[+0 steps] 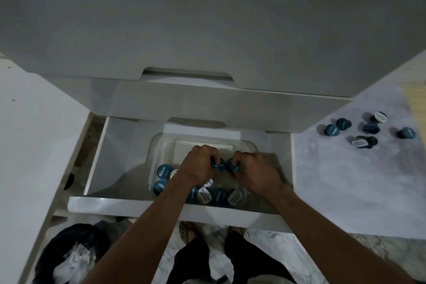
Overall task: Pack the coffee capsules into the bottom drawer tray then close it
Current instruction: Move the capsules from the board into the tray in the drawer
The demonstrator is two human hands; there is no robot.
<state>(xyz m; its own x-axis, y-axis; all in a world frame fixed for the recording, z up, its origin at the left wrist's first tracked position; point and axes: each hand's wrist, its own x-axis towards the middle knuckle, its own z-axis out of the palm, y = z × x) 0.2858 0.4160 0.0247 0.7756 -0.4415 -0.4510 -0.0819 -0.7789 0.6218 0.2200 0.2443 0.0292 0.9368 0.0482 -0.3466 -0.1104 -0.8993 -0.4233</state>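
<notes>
From the head camera I look down into an open white bottom drawer (99, 159), pulled out toward me below closed drawer fronts. At far left a white cabinet side (27, 145) runs down the frame, and near its foot lies a dark bundle of cloth (76, 253) on the floor.

Inside the drawer sits a clear plastic tray (159, 143). Along its left and near edges lie blue and white coffee capsules in the tray (164, 172), packed close and touching one another.

My left hand (196, 166) is over the middle of the tray, fingers curled tightly around a dark blue capsule (217, 165). Just beside it, my right hand (255, 173) is clenched the same way around a second blue capsule (232, 166); the two held capsules nearly touch. Both forearms reach in from the bottom of the frame.

Below them I see feet in sandals (187, 230) on a marble floor.

To the right, on a pale marbled surface (345, 180) beside the drawer, loose capsules (368, 129) lie scattered, well apart from the tray, some on their sides.
</notes>
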